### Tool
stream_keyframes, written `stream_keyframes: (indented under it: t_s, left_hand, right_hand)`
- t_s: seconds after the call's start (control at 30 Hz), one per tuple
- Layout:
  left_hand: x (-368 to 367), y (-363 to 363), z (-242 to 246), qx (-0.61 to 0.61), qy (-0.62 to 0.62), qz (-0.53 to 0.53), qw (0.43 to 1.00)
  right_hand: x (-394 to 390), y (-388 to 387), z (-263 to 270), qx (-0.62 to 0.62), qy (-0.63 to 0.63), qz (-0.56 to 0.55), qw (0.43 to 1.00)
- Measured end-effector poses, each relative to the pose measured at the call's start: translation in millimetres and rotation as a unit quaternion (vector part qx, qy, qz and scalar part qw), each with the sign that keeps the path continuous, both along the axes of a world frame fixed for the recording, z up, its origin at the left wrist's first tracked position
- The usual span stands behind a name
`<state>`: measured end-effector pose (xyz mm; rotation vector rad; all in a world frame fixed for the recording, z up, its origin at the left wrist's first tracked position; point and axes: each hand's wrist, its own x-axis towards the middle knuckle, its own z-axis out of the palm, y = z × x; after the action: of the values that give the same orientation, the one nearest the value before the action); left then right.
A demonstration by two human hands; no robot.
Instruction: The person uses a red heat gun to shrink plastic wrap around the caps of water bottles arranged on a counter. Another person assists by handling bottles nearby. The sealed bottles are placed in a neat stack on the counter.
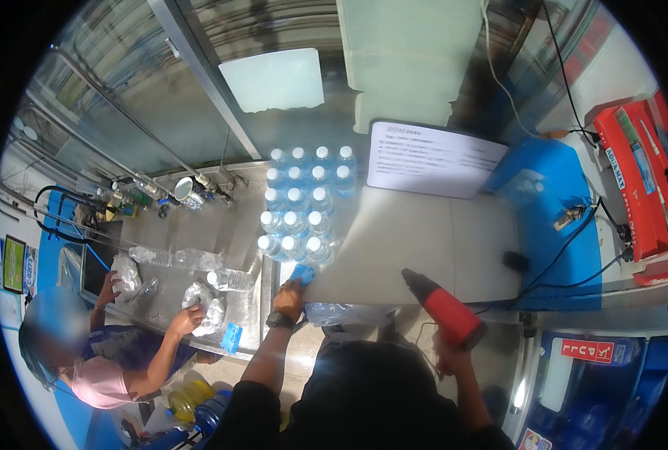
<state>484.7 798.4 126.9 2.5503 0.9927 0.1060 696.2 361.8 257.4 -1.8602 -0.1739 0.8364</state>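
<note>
My right hand grips a red heat gun by its handle, its black nozzle pointing up and left over the table edge. At the near edge of the table, my left hand has its fingers on a small piece of blue printed plastic film; a dark watch is on that wrist. Just beyond the film, several clear plastic bottles with white caps stand upright in close rows.
On the left, a person handles white bags at a steel counter with bottles lying on it. A whiteboard with writing leans behind the table. Black cables hang at right.
</note>
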Motion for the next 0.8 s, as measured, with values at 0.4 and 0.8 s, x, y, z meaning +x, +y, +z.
stream_keyframes:
  t_s: [0.4, 0.8]
  left_hand:
    - [-1, -8, 16, 0.025, -0.083, 0.067, 0.994]
    - [-28, -5, 91, -0.32, -0.412, 0.18, 0.834]
  right_hand:
    - [16, -12, -33, 0.002, -0.026, 0.045, 0.999]
    - [25, 4, -7, -0.046, 0.035, 0.02, 0.998]
